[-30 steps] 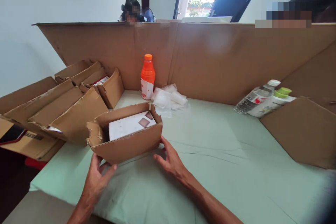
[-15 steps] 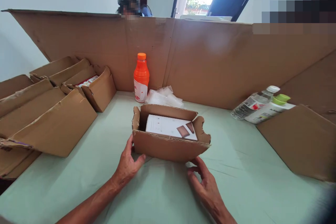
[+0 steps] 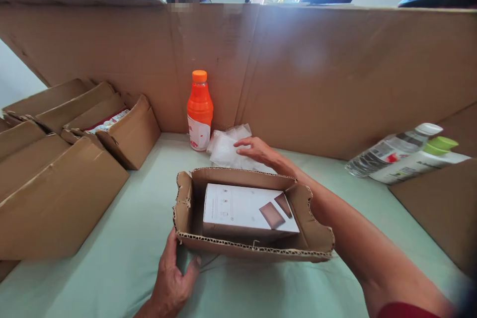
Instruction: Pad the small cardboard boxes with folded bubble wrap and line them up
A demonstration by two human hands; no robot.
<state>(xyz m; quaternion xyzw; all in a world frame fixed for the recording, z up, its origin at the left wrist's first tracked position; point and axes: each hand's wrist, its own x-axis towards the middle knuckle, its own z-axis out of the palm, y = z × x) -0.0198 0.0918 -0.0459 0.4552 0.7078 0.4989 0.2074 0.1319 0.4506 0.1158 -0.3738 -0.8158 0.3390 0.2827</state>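
An open-topped cardboard box (image 3: 238, 251) stands in front of me, with a white printed carton (image 3: 238, 206) lying inside it. My left hand (image 3: 175, 271) is at the box's near left corner, thumb apart from the fingers, holding nothing. Beyond the box, my right hand (image 3: 257, 151) reaches over clear bubble wrap (image 3: 225, 146), its fingers stretched out and apart. Whether the fingertips touch the wrap I cannot tell. An orange bottle (image 3: 199, 109) with a white label stands upright left of the wrap.
Several cardboard boxes (image 3: 63, 194) sit at the left, one with a packet (image 3: 112, 121) inside. At the right a clear water bottle (image 3: 395, 151) and a white bottle with a green cap (image 3: 417, 166) lean near a cardboard piece (image 3: 439, 208). A cardboard wall (image 3: 316, 84) closes off the back.
My right hand has left the box's near right side and moved forward, over the bubble wrap. My left hand stays by the left corner. The view has shifted closer to the box.
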